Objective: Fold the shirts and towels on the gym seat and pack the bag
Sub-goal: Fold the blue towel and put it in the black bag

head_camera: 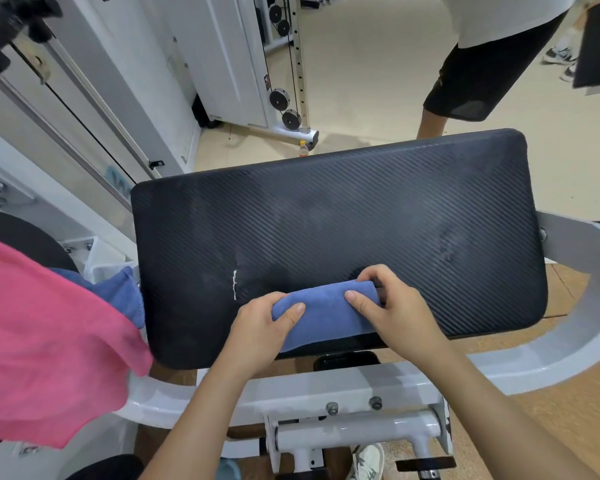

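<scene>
A folded blue towel lies at the near edge of the black surface, about midway along it. The left grip curls round its left end, thumb on top. The right grip clasps its right end. A pink shirt and a blue cloth hang just off the left edge.

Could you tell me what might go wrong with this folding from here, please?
The blue towel sits right at the near edge of the seat, so it could slip off once the left hand and right hand let go. The pink cloth hangs beside the seat's left end and may slide down.
</scene>
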